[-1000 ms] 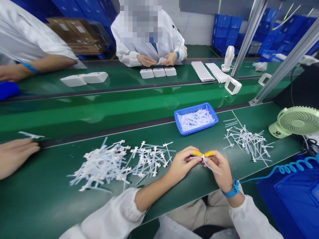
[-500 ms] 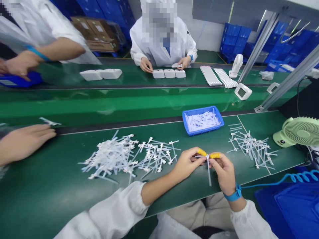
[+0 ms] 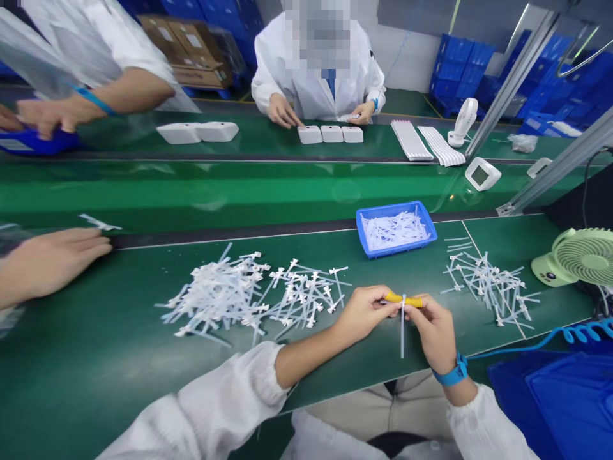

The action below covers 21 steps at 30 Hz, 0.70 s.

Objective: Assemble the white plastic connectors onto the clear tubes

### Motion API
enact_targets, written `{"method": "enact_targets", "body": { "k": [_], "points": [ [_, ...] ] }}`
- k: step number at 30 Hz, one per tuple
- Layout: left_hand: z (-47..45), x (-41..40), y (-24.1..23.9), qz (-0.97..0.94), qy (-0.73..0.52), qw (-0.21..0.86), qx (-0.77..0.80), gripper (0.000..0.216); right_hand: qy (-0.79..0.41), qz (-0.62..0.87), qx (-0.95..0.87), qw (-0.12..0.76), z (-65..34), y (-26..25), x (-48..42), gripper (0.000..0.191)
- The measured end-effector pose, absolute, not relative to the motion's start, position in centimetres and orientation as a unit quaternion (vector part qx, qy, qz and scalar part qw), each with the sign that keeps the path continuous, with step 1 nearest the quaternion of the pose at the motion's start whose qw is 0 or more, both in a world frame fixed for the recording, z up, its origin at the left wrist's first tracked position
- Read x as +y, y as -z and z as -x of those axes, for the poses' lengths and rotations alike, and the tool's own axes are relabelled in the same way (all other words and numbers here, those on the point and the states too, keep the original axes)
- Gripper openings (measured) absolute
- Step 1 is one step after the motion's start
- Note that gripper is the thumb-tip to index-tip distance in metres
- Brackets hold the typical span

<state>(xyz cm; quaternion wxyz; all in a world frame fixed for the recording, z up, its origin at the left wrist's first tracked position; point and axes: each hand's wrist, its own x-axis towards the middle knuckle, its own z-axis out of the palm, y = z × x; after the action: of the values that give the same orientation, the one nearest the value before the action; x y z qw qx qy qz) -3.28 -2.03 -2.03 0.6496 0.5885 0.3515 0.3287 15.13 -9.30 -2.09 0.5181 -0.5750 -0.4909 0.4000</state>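
Observation:
In the head view, a thin translucent plastic strip with a small white connector (image 3: 403,329) hangs downward between my two hands. My left hand (image 3: 366,311) pinches the connector end from the left, a yellow finger cot on one fingertip. From the right, my right hand (image 3: 433,322), also with a yellow finger cot, pinches the same end; the cots nearly meet. What exactly lies between the fingertips is partly hidden. Left of my hands lie a loose pile of similar pieces (image 3: 311,294) and a larger heap (image 3: 215,294). Another pile (image 3: 493,284) lies to the right.
A blue tray (image 3: 366,246) of loose strips stands beyond my hands. A green fan (image 3: 584,255) is at the right, near a coiled blue cord (image 3: 575,334) from my wristband. Another person's hand (image 3: 57,262) rests at the left. Co-workers handle white housings (image 3: 310,134) across the belt.
My fingertips have come closer together around the connector, and the strip hangs straighter. The whole view has shifted slightly.

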Motion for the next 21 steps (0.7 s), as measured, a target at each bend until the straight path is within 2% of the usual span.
{"method": "enact_targets", "body": {
  "k": [5,13,21],
  "points": [
    [3.2,-1.8,2.0,-0.625,-0.328,0.611,0.359,0.025,-0.423,0.567,-0.485,0.514,-14.8,2.5,-8.9,0.018],
    [2.6,-2.7,1.7,-0.744,-0.353,0.427,0.373,0.014,-0.374,0.566,-0.47,0.564,-14.8,3.4,-9.7,0.031],
    [2.7,-2.7,1.8,-0.774,-0.319,0.395,0.377,0.012,-0.368,0.551,-0.51,0.548,-15.0,3.1,-10.2,0.033]
  ]
}}
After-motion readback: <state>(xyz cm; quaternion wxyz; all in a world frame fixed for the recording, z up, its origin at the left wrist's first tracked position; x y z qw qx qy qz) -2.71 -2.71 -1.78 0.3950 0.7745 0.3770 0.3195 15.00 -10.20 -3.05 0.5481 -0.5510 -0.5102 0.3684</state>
